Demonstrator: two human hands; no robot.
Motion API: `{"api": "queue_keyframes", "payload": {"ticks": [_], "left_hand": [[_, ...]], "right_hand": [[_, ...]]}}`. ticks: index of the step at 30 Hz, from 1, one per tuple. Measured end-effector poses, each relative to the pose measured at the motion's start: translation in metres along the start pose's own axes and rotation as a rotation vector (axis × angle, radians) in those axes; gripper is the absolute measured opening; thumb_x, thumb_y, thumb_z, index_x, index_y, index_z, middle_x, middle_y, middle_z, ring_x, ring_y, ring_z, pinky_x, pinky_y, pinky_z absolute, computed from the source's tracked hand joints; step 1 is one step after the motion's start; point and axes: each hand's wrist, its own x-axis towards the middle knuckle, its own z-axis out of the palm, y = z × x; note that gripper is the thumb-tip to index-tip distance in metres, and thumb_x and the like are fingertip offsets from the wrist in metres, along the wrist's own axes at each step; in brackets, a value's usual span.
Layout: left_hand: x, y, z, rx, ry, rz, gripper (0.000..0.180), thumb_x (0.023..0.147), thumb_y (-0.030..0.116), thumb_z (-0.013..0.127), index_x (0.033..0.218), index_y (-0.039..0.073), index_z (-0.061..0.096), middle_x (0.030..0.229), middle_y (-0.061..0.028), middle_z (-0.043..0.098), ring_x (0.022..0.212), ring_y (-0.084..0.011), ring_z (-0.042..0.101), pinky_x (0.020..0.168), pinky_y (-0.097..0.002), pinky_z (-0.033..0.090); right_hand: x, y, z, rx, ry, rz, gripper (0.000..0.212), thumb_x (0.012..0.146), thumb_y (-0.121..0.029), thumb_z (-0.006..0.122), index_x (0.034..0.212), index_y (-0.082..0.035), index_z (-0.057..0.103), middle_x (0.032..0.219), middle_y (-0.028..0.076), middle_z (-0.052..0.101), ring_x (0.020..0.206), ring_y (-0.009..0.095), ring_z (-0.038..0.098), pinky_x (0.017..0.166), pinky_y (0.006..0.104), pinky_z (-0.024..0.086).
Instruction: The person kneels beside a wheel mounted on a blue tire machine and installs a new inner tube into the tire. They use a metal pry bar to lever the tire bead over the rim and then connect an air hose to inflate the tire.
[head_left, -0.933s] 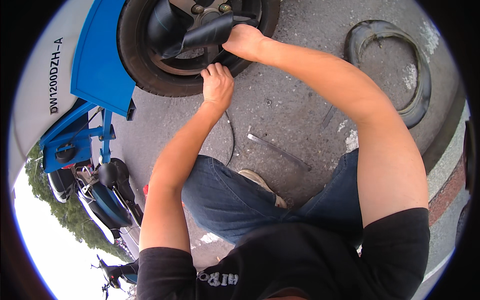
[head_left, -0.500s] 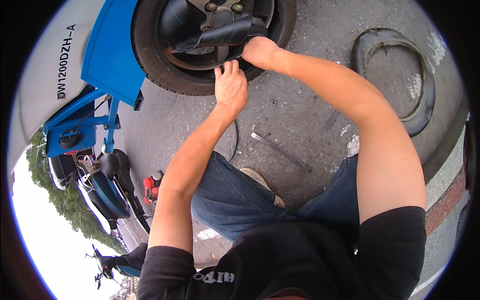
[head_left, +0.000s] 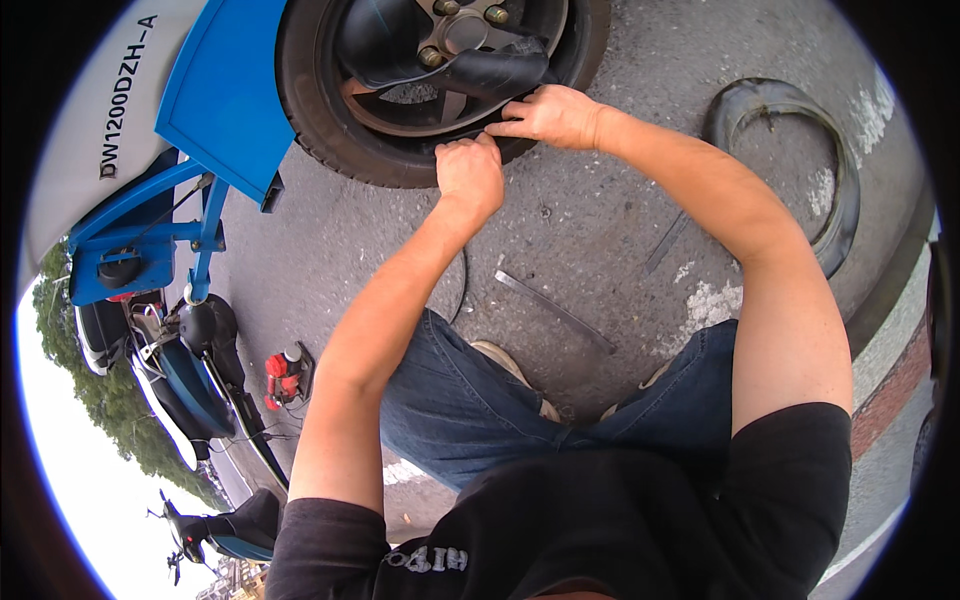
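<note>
Left hand [head_left: 470, 172], fingers [head_left: 450, 152] curled, and right hand [head_left: 560, 117], index extended, sit close at the lower edge of the tire [head_left: 322, 125], likely concentrating pressure there (pinch hidden, cannot tell); black tube [head_left: 495, 73] drapes the wheel [head_left: 467, 32], apparently borne by it.

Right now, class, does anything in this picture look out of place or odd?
Yes: a black tube bulges loose over the wheel, rather than sitting tucked inside the tyre. Also, a dark, uneven ring and a flat bar lie loose on the ground. I see no spill.
</note>
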Motion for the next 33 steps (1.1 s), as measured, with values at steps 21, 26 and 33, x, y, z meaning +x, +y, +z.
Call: {"api": "queue_keyframes", "payload": {"ticks": [21, 26, 33], "left_hand": [[0.002, -0.019, 0.007, 0.059, 0.038, 0.126, 0.030, 0.079, 0.018, 0.076, 0.101, 0.004, 0.060, 0.098, -0.0174, 0.068, 0.092, -0.0311, 0.071, 0.081, -0.0407, 0.055], [-0.002, -0.023, 0.008, 0.075, 0.087, 0.176, 0.021, 0.080, 0.010, 0.066, 0.099, 0.004, 0.061, 0.096, -0.0152, 0.065, 0.088, -0.0286, 0.069, 0.080, -0.0394, 0.053], [-0.004, -0.036, 0.014, -0.012, 0.127, 0.224, 0.021, 0.078, 0.006, 0.066, 0.098, 0.003, 0.061, 0.098, -0.0153, 0.065, 0.094, -0.0295, 0.067, 0.089, -0.0391, 0.050]], "right_hand": [[0.032, -0.024, 0.038, -0.475, -0.522, 0.043, 0.047, 0.092, -0.025, 0.063, 0.134, -0.004, 0.065, 0.146, 0.010, 0.059, 0.147, 0.028, 0.040, 0.124, 0.0420, 0.030], [0.023, -0.019, 0.007, -0.368, -0.488, -0.011, 0.040, 0.094, -0.022, 0.059, 0.127, -0.002, 0.069, 0.148, 0.013, 0.054, 0.142, 0.026, 0.044, 0.118, 0.0398, 0.038], [0.040, -0.015, 0.090, -0.873, -0.820, -0.063, 0.040, 0.103, -0.023, 0.048, 0.131, 0.001, 0.064, 0.141, 0.013, 0.061, 0.128, 0.024, 0.059, 0.102, 0.0372, 0.053]]}}
